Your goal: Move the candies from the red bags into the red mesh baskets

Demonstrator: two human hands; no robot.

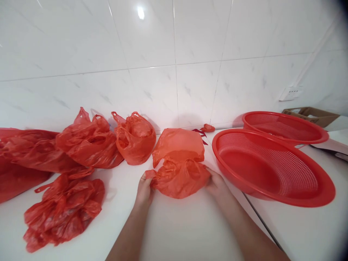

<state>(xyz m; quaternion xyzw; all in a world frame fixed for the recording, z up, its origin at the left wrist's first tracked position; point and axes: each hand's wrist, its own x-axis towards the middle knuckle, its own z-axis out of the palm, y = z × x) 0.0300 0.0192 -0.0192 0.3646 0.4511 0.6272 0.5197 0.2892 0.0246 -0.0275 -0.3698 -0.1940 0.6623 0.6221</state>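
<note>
A pale, marbled tile wall (152, 43) rose behind a white tabletop (174, 235), with a socket (289, 93) low on its right side; along the left of the table sat several filled-looking red bags, among them a rounded bag (136, 145) near the wall and a crumpled bag (65, 212) closer to the person; on the right stood a front basket (244, 174) and, overlapping behind it, a rear basket (285, 127), both red and perforated.

The red plastic bag (181, 181) lay on the table directly between the left hand (144, 190) and the right hand (216, 182); its gathered front part ran crosswise, its longer axis from one hand to the other, while a flatter part spread behind it toward the wall; both hands touched it, so neither was nearer; the left fingers pinched its left corner; the right thumb and fingers closed on its right edge, their tips partly hidden by the plastic.
</note>
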